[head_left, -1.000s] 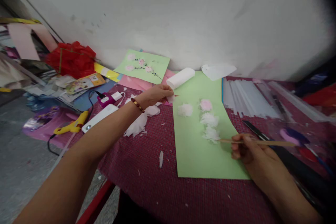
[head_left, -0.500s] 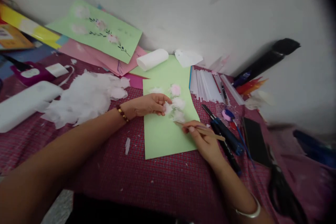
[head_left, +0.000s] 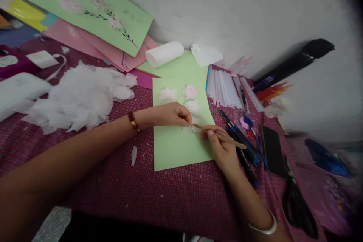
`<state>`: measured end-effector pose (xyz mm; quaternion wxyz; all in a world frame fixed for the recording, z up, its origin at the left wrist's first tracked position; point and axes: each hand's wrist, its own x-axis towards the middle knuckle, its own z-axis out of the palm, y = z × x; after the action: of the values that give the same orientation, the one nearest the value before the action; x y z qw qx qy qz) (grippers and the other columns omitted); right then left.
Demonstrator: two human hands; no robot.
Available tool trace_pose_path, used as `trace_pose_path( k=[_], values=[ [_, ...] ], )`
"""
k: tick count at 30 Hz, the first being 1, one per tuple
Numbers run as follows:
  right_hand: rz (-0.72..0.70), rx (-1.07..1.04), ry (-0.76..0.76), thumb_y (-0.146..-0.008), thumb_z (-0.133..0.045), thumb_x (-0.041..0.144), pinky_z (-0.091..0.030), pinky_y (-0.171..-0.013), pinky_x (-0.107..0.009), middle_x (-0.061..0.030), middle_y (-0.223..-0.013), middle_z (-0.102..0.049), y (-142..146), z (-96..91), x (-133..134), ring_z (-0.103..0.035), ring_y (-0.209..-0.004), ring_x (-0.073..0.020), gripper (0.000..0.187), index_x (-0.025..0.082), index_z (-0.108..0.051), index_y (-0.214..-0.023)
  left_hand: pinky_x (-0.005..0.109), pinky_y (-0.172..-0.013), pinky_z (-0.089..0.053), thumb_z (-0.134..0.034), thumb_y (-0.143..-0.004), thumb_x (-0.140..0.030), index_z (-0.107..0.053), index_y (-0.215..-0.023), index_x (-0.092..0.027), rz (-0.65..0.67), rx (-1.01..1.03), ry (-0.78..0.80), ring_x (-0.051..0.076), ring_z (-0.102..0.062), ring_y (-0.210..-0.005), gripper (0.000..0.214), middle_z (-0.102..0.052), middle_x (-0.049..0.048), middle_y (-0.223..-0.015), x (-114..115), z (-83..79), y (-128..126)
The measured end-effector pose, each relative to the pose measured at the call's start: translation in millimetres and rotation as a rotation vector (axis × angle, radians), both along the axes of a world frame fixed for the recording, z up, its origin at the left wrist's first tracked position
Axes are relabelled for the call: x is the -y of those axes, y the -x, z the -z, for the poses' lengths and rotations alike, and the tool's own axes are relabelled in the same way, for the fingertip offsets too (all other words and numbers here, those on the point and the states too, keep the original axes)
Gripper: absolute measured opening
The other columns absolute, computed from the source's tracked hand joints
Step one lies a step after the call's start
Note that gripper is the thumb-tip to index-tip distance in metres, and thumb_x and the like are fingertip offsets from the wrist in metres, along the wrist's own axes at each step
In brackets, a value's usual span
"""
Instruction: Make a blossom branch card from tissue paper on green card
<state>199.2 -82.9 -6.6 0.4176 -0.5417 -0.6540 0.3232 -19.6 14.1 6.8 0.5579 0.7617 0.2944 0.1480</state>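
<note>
- Our left hand [head_left: 170,115] pinches a white tissue tuft [head_left: 193,129] on the green sheet [head_left: 176,149], fingers narrow.
- Our right hand [head_left: 222,151] grips the wooden stick [head_left: 227,140], tip touching that tuft.

my left hand [head_left: 170,115] wears a brown bead bracelet [head_left: 133,121] at its wrist, my right hand [head_left: 224,151] a thin silver bangle [head_left: 263,229]; both forearms bare.

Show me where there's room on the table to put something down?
The checked cloth is bare below the green sheet, between the arms; the sheet's lower half too. Crowded: tissue pile left of the left hand, pens and scissors beyond the right hand's stick.
</note>
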Motion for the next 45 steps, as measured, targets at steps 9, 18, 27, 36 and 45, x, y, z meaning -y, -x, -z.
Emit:
trace_pose_path(
  k=[9,18,27,36,45],
  values=[
    [0.095,-0.180,-0.069,-0.095,-0.049,0.028,-0.049,-0.071,-0.031,-0.0007,-0.077,-0.063,1,-3.9,6,-0.061,-0.070,-0.0151,0.019,0.021,-0.065,-0.090,0.023,-0.060,-0.035,-0.050,-0.071,-0.009,-0.063,-0.096,-0.012,-0.194,-0.109,-0.263,0.011,-0.053,-0.065,0.028,-0.064,0.0020,-0.075,11,10.9,-16],
    [-0.145,0.163,-0.078,-0.096,-0.045,0.024,-0.046,-0.069,-0.029,-0.0016,-0.081,-0.061,6,-8.8,9,-0.059,-0.076,-0.0156,0.017,0.022,-0.062,-0.095,0.023,-0.061,-0.038,-0.051,-0.071,-0.009,-0.062,-0.088,-0.013,-0.234,-0.045,-0.206,0.011,-0.054,-0.066,0.021,-0.064,0.0010,-0.072,10,16.8,-20],
    [-0.326,0.546,-0.165,-0.095,-0.039,0.014,-0.049,-0.076,-0.034,-0.0079,-0.099,-0.057,12,-9.8,18,-0.058,-0.086,-0.0195,0.022,0.022,-0.056,-0.107,0.020,-0.049,-0.038,-0.054,-0.077,-0.016,-0.058,-0.083,-0.013,-0.488,0.114,0.049,0.007,-0.047,-0.051,0.007,-0.056,-0.0011,-0.066,5,15.6,-16],
    [-0.338,0.609,-0.182,-0.093,-0.041,0.014,-0.051,-0.074,-0.038,-0.0106,-0.095,-0.058,18,-13.4,23,-0.058,-0.084,-0.0223,0.021,0.019,-0.058,-0.104,0.020,-0.047,-0.035,-0.053,-0.076,-0.013,-0.058,-0.079,-0.014,-0.452,0.112,0.028,0.006,-0.045,-0.047,0.005,-0.053,-0.0033,-0.059,5,17.5,-14],
    [0.150,-0.404,0.182,-0.093,-0.049,0.044,-0.053,-0.070,-0.037,0.0005,-0.066,-0.058,3,-5.1,8,-0.055,-0.057,-0.0144,0.027,0.020,-0.060,-0.084,0.022,-0.048,-0.040,-0.055,-0.077,-0.015,-0.060,-0.081,-0.013,-0.486,0.132,0.077,0.007,-0.048,-0.048,0.006,-0.055,-0.0021,-0.062,3,20.8,-15]
  ],
)
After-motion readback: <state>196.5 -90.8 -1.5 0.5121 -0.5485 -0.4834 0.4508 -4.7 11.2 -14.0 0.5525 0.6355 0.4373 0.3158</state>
